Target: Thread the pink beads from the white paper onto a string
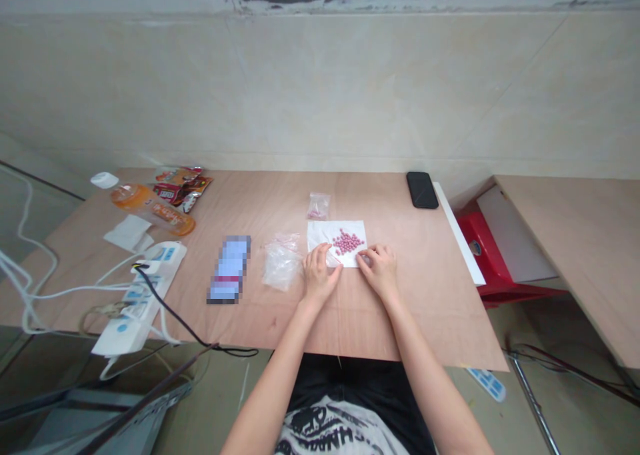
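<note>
A small pile of pink beads (349, 241) lies on a white sheet of paper (320, 231). At the paper's lower left rests my left hand (319, 273), fingers curled, with the index finger and thumb at a thin, clear piece with a reddish edge that I cannot make out. My right hand (379, 268) is at the lower right corner of the paper, its thumb and index finger close together beside the beads. Whatever is between those fingertips is too small to tell. Left of my left hand lies a clear plastic bag (281, 263). Behind the paper is a small bag with pink bits (319, 205).
On the left are a phone with a blurred screen (230, 268), a white power strip (143, 295) with cables, an orange drink bottle (150, 208) and snack packets (181, 185). A black phone (423, 190) lies back right. A red stool (483, 255) stands between the tables.
</note>
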### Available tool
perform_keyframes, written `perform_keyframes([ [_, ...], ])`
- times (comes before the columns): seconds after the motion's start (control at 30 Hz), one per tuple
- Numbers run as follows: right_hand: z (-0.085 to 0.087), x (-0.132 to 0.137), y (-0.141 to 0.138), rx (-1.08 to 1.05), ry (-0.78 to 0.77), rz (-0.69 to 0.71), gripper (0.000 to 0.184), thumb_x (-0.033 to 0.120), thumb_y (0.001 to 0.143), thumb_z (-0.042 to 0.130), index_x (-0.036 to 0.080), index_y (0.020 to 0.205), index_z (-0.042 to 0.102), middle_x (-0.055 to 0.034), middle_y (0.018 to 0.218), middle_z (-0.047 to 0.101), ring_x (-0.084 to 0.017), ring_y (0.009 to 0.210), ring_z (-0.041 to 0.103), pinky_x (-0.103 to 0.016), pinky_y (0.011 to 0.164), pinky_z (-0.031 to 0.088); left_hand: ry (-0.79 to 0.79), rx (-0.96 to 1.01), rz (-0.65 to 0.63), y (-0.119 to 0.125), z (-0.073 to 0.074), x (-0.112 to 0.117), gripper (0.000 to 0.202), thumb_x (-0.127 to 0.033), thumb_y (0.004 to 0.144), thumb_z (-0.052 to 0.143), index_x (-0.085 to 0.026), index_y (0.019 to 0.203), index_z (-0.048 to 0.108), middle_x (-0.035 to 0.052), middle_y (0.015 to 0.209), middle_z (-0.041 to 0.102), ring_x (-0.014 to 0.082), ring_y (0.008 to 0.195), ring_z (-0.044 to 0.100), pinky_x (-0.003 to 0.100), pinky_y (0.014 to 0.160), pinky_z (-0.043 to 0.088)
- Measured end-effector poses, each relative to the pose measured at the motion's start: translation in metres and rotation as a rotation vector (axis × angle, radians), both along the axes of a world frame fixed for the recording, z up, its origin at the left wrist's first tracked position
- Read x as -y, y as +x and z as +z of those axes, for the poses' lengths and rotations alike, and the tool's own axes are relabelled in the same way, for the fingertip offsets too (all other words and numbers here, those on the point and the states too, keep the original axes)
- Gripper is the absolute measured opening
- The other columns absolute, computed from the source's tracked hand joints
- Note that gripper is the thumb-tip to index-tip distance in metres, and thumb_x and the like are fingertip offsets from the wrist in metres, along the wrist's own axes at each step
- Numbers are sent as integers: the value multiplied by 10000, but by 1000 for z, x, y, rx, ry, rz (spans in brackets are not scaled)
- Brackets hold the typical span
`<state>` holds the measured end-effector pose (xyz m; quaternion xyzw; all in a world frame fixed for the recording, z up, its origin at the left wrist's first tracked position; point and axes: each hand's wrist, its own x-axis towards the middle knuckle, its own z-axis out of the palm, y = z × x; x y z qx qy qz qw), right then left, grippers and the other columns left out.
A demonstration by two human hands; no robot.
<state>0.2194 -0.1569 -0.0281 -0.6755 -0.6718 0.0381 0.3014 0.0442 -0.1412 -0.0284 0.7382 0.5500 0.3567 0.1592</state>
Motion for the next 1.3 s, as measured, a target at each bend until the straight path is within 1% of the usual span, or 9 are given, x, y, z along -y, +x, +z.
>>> perform_keyframes([
  [0.13, -1, 0, 2, -47, 21, 6, 162, 314, 847, 559, 212, 816, 681, -50, 817, 607, -211, 806, 468, -344, 757, 331, 3, 137, -8, -2, -5, -3, 595, -220, 715, 669, -201, 1240, 389, 108, 1212, 523, 238, 1157, 490, 398, 976, 403],
  [0.23, -2, 0, 2, -135, 37, 19, 173, 325, 851, 553, 212, 813, 677, -44, 775, 608, -203, 775, 486, -344, 758, 355, -30, 167, -5, -2, -8, -2, 628, -226, 711, 674, -207, 1259, 369, 106, 1208, 530, 239, 1142, 510, 400, 967, 422],
  [0.43, 3, -7, -17, -331, 9, 208, 174, 334, 872, 537, 219, 857, 667, -35, 820, 645, -191, 788, 545, -344, 778, 397, -60, 188, -43, -2, -13, -2, 607, -220, 712, 676, -200, 1247, 390, 105, 1199, 553, 234, 1119, 535, 396, 976, 426],
  [0.53, 2, -13, -27, -346, 5, 240, 175, 334, 873, 537, 228, 880, 675, -41, 851, 648, -200, 827, 550, -347, 783, 406, -46, 181, -53, -3, -14, -3, 602, -198, 709, 670, -194, 1244, 394, 109, 1206, 554, 233, 1128, 531, 398, 981, 424],
  [0.8, -5, -17, -31, -269, 2, 240, 201, 335, 878, 527, 232, 931, 691, -54, 845, 623, -205, 841, 526, -347, 779, 406, -53, 175, -61, -2, -14, -3, 591, -179, 705, 657, -197, 1237, 401, 104, 1200, 556, 231, 1126, 533, 407, 982, 424],
  [0.97, -3, -15, -34, -171, -18, 223, 195, 345, 873, 541, 251, 928, 703, -63, 941, 602, -208, 899, 505, -353, 820, 390, -48, 169, -61, -2, -15, -3, 594, -155, 692, 650, -201, 1230, 403, 97, 1185, 561, 226, 1113, 541, 405, 975, 429],
  [1.07, -2, -14, -35, -149, -1, 186, 194, 353, 867, 549, 259, 950, 698, -65, 1013, 585, -214, 947, 497, -364, 852, 378, -42, 169, -60, -3, -15, -3, 592, -155, 695, 646, -207, 1231, 400, 96, 1181, 560, 227, 1112, 542, 410, 971, 432],
  [1.2, -2, -13, -36, -163, 15, 100, 195, 332, 865, 545, 245, 956, 693, -74, 994, 580, -224, 957, 490, -376, 863, 370, -33, 179, -51, -3, -13, -3, 581, -180, 702, 657, -193, 1226, 407, 103, 1172, 563, 226, 1108, 543, 398, 970, 434],
  [1.3, -2, -12, -36, -153, 1, 96, 182, 309, 860, 549, 250, 940, 701, -75, 998, 573, -230, 963, 476, -374, 856, 366, -29, 174, -45, -3, -13, -3, 576, -182, 708, 655, -183, 1229, 409, 106, 1172, 563, 218, 1105, 542, 382, 969, 435],
])
